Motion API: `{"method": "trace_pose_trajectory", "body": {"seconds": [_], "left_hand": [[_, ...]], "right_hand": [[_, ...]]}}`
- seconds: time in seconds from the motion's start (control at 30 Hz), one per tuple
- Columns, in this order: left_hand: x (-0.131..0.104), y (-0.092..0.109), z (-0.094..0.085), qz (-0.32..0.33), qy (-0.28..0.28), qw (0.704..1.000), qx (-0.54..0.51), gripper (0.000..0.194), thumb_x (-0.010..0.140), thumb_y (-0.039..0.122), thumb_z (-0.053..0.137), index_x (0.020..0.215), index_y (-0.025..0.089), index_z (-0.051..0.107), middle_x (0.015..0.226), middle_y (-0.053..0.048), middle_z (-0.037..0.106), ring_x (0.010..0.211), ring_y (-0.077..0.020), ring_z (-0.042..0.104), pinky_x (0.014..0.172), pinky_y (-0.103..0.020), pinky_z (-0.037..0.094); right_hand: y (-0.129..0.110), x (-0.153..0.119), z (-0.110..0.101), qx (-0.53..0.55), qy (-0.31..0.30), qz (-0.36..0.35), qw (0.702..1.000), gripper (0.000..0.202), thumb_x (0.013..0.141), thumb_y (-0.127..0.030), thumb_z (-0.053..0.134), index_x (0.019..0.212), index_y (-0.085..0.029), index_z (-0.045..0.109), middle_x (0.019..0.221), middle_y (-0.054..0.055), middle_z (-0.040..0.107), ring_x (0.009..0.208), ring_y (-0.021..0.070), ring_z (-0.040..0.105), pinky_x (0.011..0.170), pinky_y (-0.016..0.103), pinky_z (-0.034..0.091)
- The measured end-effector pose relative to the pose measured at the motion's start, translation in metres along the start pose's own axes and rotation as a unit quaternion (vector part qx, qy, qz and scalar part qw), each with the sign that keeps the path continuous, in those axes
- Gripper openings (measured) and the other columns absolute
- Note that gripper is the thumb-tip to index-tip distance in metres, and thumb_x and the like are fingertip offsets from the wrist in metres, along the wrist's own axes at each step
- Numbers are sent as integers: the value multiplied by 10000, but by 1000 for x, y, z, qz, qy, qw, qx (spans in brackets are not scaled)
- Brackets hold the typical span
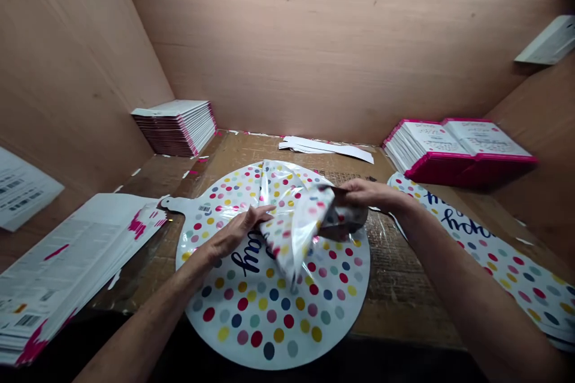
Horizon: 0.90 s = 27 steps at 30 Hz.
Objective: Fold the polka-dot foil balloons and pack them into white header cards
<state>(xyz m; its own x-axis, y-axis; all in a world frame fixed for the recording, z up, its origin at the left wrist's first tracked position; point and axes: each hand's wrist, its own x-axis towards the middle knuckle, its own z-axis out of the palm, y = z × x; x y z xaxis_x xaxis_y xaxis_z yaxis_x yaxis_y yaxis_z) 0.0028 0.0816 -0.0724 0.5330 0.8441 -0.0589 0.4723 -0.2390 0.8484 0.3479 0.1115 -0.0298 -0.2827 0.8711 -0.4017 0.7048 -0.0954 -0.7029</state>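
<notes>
Folded dotted foil (296,224) btwn hands (236,232), rd. balloon (265,329) underneath.

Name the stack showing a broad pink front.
The rear right stack; the rear left stack and front left stack show only pink edges or patches.

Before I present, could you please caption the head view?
Right hand holds a folded dotted sheet, left hand at its edge, over a dotted disc.

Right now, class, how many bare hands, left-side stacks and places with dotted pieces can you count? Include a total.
Bare hands: 2 (left hand, right hand)
Left-side stacks: 2 (back stack, front stack)
Places with dotted pieces: 2 (dotted foil at centre, dotted pile at right)
Total: 6
</notes>
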Motion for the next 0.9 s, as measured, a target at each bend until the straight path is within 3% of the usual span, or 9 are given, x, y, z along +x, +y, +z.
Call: {"method": "trace_pose_trajectory", "body": {"seconds": [0.13, 0.23, 0.33, 0.43, 0.53, 0.63, 0.73, 0.83, 0.9], "left_hand": [[20, -4, 12, -106, 135, 985, 19, 547, 871, 647, 464, 979, 166, 700, 784, -41, 695, 836, -233, 655, 719, -296, 490], [33, -4, 20, -158, 199, 964, 74, 281, 867, 407, 527, 887, 168, 674, 688, -15, 634, 754, -209, 627, 670, -282, 454], [37, -6, 20, -163, 211, 961, 72, 220, 841, 315, 553, 955, 169, 670, 707, -16, 646, 756, -201, 629, 694, -287, 461], [34, -7, 21, -165, 215, 960, 63, 361, 833, 309, 593, 1156, 152, 626, 817, -36, 700, 816, -202, 660, 777, -303, 497], [31, -1, 28, -155, 262, 944, 127, 541, 845, 265, 590, 1355, 116, 489, 1101, -123, 697, 1037, -252, 660, 909, -359, 506], [34, 10, 38, -64, 321, 908, 261, 619, 890, 227, 517, 1471, 94, 347, 1486, -204, 450, 1355, -297, 467, 1068, -405, 433], [47, 13, 45, 54, 260, 896, 355, 614, 959, 353, 438, 1499, 85, 321, 1601, -181, 282, 1494, -316, 216, 1189, -469, 269], [61, -3, 47, 17, 164, 904, 394, 646, 976, 499, 355, 1483, 100, 380, 1581, -178, 330, 1489, -357, 210, 1190, -552, 205], [67, -18, 48, -11, 138, 901, 410, 663, 976, 538, 314, 1480, 115, 397, 1575, -168, 347, 1483, -352, 232, 1196, -546, 179]], "right_hand": [[7, 26, 2, -9, 211, 90, 973, 478, 742, -615, 627, 613, -155, 603, 533, 5, 550, 476, 115, 447, 459, 239, 285], [27, 9, 26, 56, 282, 38, 957, 533, 734, -672, 626, 770, -142, 667, 695, 47, 651, 611, 166, 556, 524, 247, 373], [52, -13, 52, 143, 318, -23, 937, 572, 758, -692, 594, 968, -166, 669, 870, 62, 697, 744, 201, 614, 615, 265, 449], [67, -16, 68, 52, 390, 9, 919, 518, 805, -697, 504, 733, -193, 603, 686, 22, 621, 640, 178, 541, 561, 265, 385], [68, -3, 69, -63, 421, 46, 904, 526, 843, -671, 423, 578, -220, 480, 559, 6, 527, 573, 168, 477, 531, 276, 312], [63, 9, 62, -114, 393, 77, 909, 474, 863, -604, 425, 601, -221, 524, 585, 22, 571, 598, 189, 526, 542, 280, 306], [62, 11, 58, -154, 366, 111, 911, 441, 882, -545, 431, 658, -210, 608, 644, 49, 624, 651, 217, 581, 565, 288, 331], [62, 2, 64, -189, 404, 110, 888, 426, 915, -505, 421, 915, -178, 695, 778, 93, 683, 768, 259, 636, 637, 315, 407], [59, -8, 72, -222, 468, 51, 854, 469, 926, -484, 432, 1176, -147, 641, 982, 145, 699, 933, 297, 646, 741, 365, 465]]}}
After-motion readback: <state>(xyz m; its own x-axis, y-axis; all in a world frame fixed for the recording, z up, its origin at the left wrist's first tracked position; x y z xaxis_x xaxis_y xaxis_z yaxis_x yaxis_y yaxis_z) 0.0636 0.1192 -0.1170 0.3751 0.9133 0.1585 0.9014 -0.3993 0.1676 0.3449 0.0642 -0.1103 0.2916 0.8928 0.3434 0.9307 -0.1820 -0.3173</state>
